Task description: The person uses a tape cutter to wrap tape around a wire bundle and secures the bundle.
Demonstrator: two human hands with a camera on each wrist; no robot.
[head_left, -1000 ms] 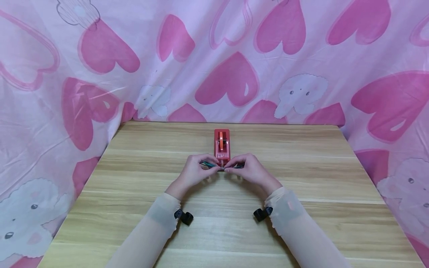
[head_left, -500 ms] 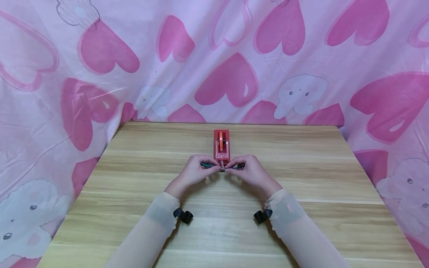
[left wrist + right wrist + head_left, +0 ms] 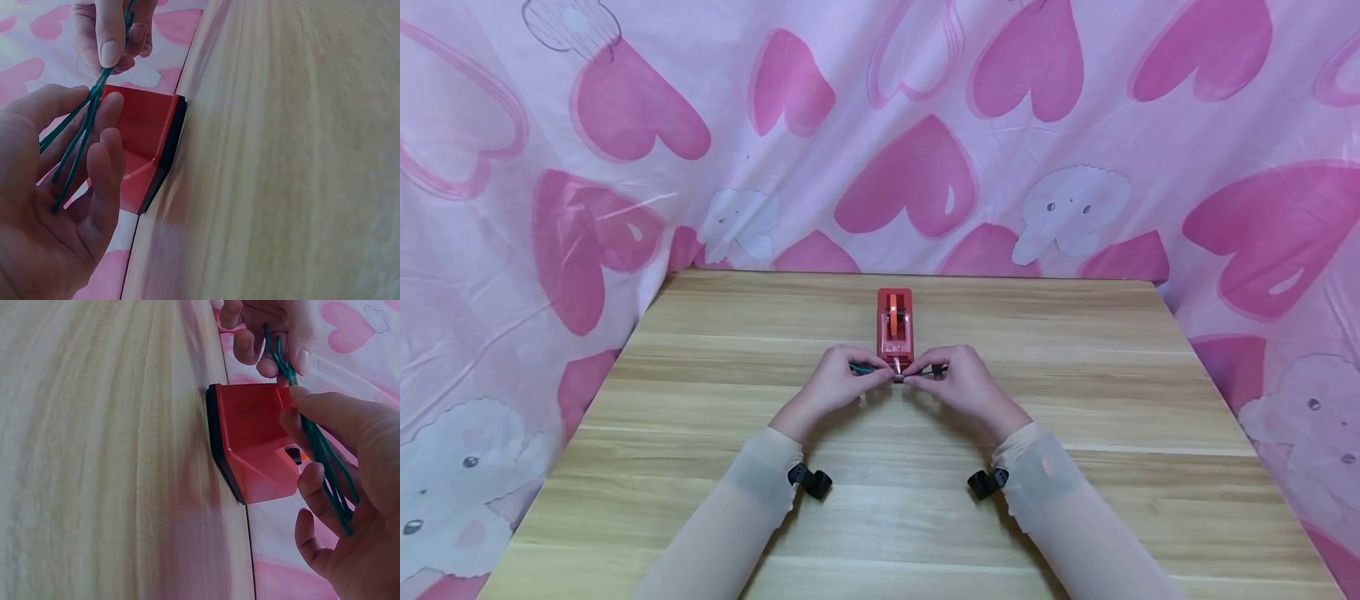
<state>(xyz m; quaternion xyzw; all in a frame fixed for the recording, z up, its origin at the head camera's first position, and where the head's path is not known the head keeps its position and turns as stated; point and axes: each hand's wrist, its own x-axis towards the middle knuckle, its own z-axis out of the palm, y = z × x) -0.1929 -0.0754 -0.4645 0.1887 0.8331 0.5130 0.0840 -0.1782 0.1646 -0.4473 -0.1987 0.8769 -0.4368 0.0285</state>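
In the head view my left hand (image 3: 838, 379) and right hand (image 3: 958, 379) meet fingertip to fingertip just in front of a red tape dispenser (image 3: 896, 346). Between them they pinch a bundle of thin green wire-like strands (image 3: 80, 134) near its middle. The strands fan out loosely across the left palm. On the right side, the green strands (image 3: 322, 447) run along the inside of the fingers. A pale, glossy patch shows on the bundle between the two thumbs and looks like clear tape. Fingers hide part of the bundle and of the dispenser's front end.
An orange tape roll (image 3: 892, 315) sits in the dispenser. Under everything is a wood-grain table (image 3: 895, 517), backed and flanked by a pink heart-patterned cloth (image 3: 790, 192). Each wrist wears a small black camera, the left camera (image 3: 810, 482) and the right camera (image 3: 988, 482).
Both hands stay at the dispenser's front with the strands pinched. Their fingertips have shifted very slightly right relative to it, and a pale strip there shows more clearly.
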